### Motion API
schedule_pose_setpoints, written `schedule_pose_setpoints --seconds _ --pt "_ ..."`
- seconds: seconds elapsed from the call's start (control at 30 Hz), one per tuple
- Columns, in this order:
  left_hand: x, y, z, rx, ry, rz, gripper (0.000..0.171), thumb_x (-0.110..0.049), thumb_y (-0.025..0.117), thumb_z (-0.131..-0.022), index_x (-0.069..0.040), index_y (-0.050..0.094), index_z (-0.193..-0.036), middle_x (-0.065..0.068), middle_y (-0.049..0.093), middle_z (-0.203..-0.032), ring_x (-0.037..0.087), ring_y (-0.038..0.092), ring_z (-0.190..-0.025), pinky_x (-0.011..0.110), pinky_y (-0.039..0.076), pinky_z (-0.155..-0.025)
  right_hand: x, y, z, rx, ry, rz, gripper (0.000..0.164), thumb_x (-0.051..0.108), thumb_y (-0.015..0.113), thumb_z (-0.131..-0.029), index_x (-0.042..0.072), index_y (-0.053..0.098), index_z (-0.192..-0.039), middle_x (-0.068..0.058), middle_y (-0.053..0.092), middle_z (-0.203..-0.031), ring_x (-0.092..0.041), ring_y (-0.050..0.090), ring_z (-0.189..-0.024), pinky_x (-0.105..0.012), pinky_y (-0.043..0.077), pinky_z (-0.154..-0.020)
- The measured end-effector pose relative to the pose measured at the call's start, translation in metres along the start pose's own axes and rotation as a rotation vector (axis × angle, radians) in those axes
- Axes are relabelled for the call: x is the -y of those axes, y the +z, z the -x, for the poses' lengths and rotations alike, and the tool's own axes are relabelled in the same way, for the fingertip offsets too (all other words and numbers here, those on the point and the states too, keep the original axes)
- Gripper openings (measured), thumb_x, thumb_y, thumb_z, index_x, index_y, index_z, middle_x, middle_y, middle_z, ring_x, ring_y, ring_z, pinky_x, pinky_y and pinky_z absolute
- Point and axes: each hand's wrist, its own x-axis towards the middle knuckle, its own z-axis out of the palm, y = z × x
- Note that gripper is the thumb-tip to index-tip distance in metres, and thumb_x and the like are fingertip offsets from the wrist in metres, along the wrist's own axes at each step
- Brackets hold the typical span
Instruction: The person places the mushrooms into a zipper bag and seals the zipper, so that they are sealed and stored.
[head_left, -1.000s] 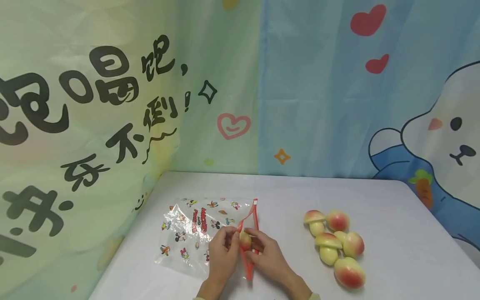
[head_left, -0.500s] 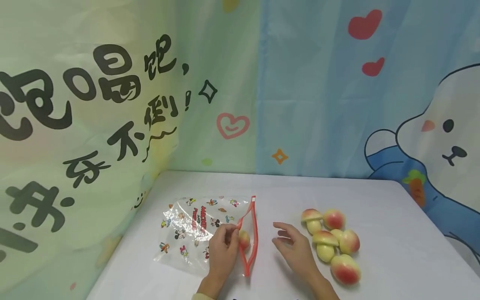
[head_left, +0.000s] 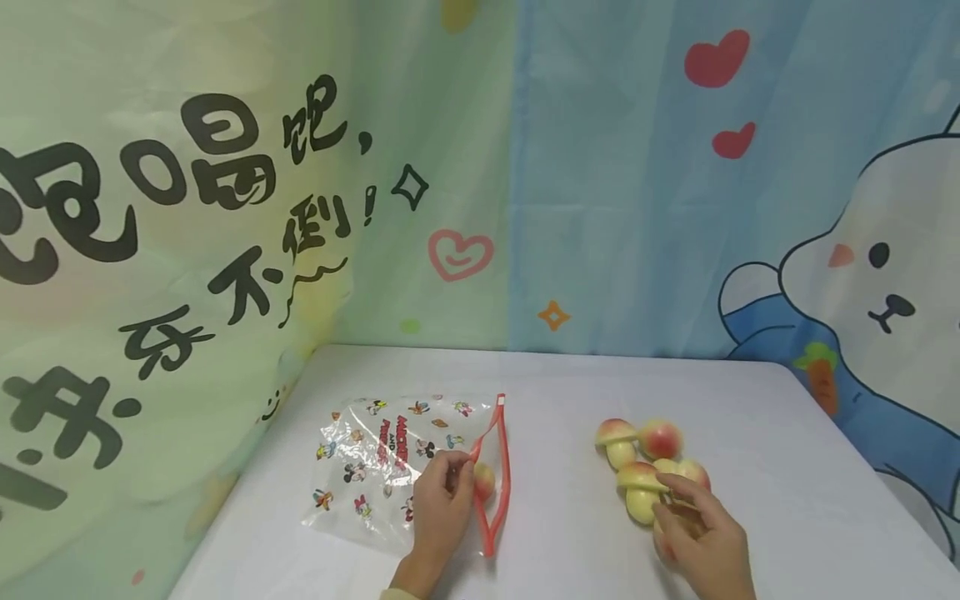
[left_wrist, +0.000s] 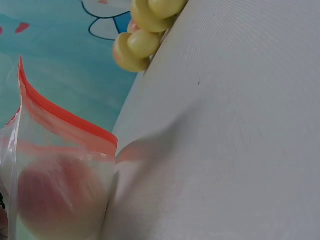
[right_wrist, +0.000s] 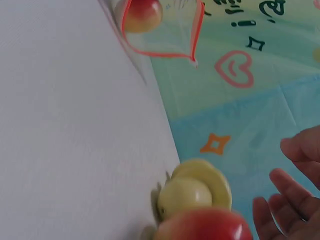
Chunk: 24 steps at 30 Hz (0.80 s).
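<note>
My left hand (head_left: 442, 500) pinches the near lip of a clear zip bag (head_left: 367, 475), printed with small cartoon figures. The bag's red zip edge (head_left: 506, 467) gapes open to the right. Just inside its mouth lies a red-and-yellow toy mushroom (head_left: 484, 482), blurred through the plastic in the left wrist view. Over on the right, my right hand (head_left: 705, 529) hovers by a group of toy mushrooms, fingers apart and relaxed. It partly hides the nearest red mushroom (right_wrist: 205, 226). A mushroom with a pale stem (head_left: 641, 504) lies beside its fingertips.
Behind those, another upright-looking mushroom (head_left: 619, 442) and a round red-capped one (head_left: 662, 439) lie on the white table (head_left: 555, 533). A printed cloth backdrop (head_left: 615, 208) hangs along the table's far edge and left side.
My right hand has left the bag's mouth and moved right to the mushroom group. My left hand has kept its pinch on the bag, with the mushroom staying inside.
</note>
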Motion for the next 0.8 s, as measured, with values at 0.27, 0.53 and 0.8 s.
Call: schedule_pose_setpoints --seconds 0.27,0.53,0.8 --pt "0.006 0.000 0.000 -0.007 0.034 0.011 0.017 0.003 0.068 -0.083 -0.012 0.064 -0.091 -0.011 0.052 -0.072 0.001 0.042 -0.060 0.017 0.037 -0.049 -0.016 -0.022 0.002 -0.117 0.310 0.175 0.039 0.014 0.078 -0.083 0.009 0.067 -0.120 0.003 0.064 -0.118 -0.010 0.052 -0.106 -0.010 0.044 -0.080" --pt "0.005 0.000 0.002 -0.006 0.049 0.012 0.017 0.003 0.068 -0.084 -0.012 0.064 -0.091 -0.013 0.050 -0.071 0.001 0.041 -0.059 0.017 0.035 -0.048 -0.034 -0.031 0.010 0.197 0.447 0.232 0.076 0.051 0.073 -0.082 0.005 0.050 -0.138 -0.021 0.046 -0.140 -0.041 0.047 -0.121 -0.030 0.051 -0.089" --pt "0.005 0.001 0.002 0.006 0.038 0.018 0.017 0.002 0.068 -0.084 -0.012 0.064 -0.091 -0.014 0.049 -0.070 0.001 0.040 -0.058 0.017 0.034 -0.047 -0.031 -0.031 0.012 0.339 0.489 0.305 0.098 0.066 0.073 -0.073 0.006 0.042 -0.144 -0.021 0.040 -0.145 -0.039 0.045 -0.125 -0.052 0.048 -0.093"
